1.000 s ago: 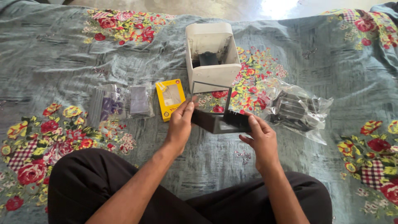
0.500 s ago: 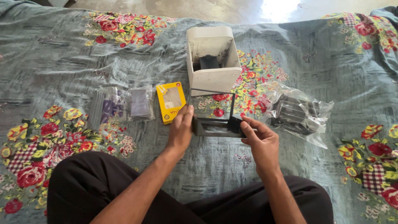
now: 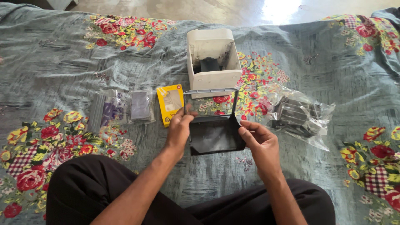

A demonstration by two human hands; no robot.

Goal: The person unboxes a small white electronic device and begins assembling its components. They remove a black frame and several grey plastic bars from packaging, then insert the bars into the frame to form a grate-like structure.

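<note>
We sit in a home, most likely a bedroom: under our crossed legs in black trousers point(image 3: 83, 187) spreads a grey-blue cotton bedsheet printed with red and yellow flowers point(image 3: 62, 62), creased over a soft bed. Beyond its far edge we see a polished stone floor point(image 3: 233, 8) catching daylight. Small packets lie loose on the sheet.
</note>
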